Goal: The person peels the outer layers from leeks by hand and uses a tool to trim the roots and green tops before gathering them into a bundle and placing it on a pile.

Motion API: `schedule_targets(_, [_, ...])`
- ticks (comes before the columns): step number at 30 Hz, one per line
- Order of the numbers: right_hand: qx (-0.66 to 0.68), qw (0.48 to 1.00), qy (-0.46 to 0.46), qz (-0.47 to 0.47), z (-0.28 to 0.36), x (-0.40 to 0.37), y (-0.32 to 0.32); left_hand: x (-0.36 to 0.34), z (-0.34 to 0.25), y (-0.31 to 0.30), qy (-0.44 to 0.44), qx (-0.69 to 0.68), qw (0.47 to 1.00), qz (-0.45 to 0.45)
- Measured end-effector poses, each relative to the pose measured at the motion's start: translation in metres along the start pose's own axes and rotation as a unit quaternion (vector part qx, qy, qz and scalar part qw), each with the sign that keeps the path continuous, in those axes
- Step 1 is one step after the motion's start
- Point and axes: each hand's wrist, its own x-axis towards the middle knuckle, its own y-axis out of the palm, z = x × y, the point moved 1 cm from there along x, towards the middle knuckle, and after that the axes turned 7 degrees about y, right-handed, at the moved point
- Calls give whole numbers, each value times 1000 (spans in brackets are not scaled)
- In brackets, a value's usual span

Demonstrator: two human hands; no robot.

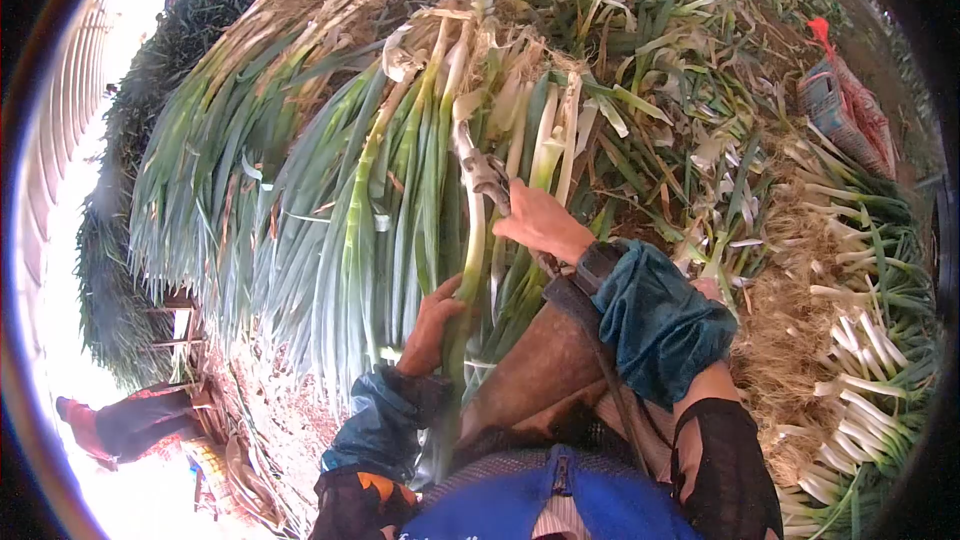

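In the head view, my left hand (pixel 432 328) is closed around the green part of a long leek (pixel 474 240), whose white end points away from me. My right hand (pixel 545 223) grips a metal tool (pixel 484 176), a hose-like line running back from it past my wrist. The tool's head lies against the leek's upper stalk. Close beyond and to the left is a large heap of leeks (pixel 370 160), roots away from me and leaves hanging toward me. Both forearms wear teal sleeve covers.
Leaf scraps (pixel 690 120) cover the ground beyond and right. Along the right lie rows of leeks with white stalks (pixel 860 430) and roots. A patterned bag (pixel 848 110) with a red tie is at upper right. Part of another person (pixel 130 427) shows at lower left.
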Motion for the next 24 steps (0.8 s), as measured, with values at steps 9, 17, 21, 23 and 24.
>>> schedule_targets(9, [-1, 998, -16, -65, -16, 13, -1, -18, 20, 11, 10, 16, 1000, -12])
schedule_targets(17, [-58, 996, 57, -46, -15, -23, -19, 57, -20, 26, 133, 179, 971, 81])
schedule_targets(21, [-73, 987, 89, -116, -22, -15, -37, 146, -14, -38, 367, 521, 765, 96])
schedule_targets(23, [-50, 993, 73, -83, -17, -19, -35, 176, -52, -93, 364, 439, 817, -92])
schedule_targets(24, [-42, 995, 64, -69, -17, -18, -31, 186, -78, -110, 313, 570, 738, -182])
